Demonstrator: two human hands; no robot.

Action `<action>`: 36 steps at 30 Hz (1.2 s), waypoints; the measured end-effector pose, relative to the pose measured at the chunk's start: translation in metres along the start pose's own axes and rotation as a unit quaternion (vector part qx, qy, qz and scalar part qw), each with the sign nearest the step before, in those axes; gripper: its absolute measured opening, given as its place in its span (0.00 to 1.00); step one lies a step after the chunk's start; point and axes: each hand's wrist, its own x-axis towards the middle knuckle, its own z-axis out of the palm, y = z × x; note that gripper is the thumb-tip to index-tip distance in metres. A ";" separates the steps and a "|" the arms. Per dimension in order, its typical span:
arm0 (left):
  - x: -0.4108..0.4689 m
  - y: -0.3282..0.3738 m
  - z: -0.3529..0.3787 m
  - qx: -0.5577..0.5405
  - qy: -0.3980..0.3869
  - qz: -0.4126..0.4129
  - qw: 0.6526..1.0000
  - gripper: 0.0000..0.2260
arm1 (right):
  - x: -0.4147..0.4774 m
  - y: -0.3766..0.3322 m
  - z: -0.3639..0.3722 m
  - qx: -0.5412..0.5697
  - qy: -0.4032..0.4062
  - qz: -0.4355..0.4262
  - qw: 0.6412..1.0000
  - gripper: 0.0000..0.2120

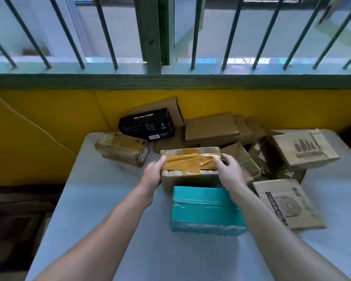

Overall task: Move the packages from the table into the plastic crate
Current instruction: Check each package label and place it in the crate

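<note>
A cardboard box sealed with brown tape sits mid-table, and both of my hands hold it by its ends. My left hand grips its left end with the thumb on top. My right hand grips its right end, fingers curled over the top edge. Right in front of it lies a teal box. A tape-wrapped package lies at the left, and a black box leans behind it. Several brown cartons are piled at the back right. The dark shape on the floor at the left is blurred; it may be the plastic crate.
The white table stands against a yellow wall under a barred window. A printed carton and a flat printed carton lie at the right. A thin cable runs down the wall at the left.
</note>
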 end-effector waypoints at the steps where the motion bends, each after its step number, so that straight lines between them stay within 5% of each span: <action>1: -0.004 -0.002 -0.002 -0.032 0.012 0.015 0.999 0.21 | -0.002 0.003 -0.002 0.058 -0.005 -0.007 0.998 0.19; 6: -0.024 -0.003 -0.013 -0.147 0.067 0.111 0.981 0.20 | -0.017 0.004 -0.009 0.262 -0.052 -0.023 0.963 0.13; 13: -0.037 -0.004 -0.031 -0.128 0.030 0.170 0.977 0.17 | -0.028 -0.013 0.002 0.379 -0.130 -0.050 0.915 0.12; 23: -0.058 0.011 -0.050 -0.156 -0.071 0.267 0.948 0.22 | -0.048 -0.025 0.008 0.404 -0.156 -0.091 0.897 0.15; 28: -0.077 0.033 -0.048 -0.120 -0.072 0.361 0.922 0.25 | -0.068 -0.047 -0.004 0.432 -0.156 -0.152 0.875 0.13; 36: -0.121 0.061 -0.041 -0.208 -0.045 0.484 0.849 0.39 | -0.114 -0.089 -0.021 0.492 -0.140 -0.273 0.815 0.11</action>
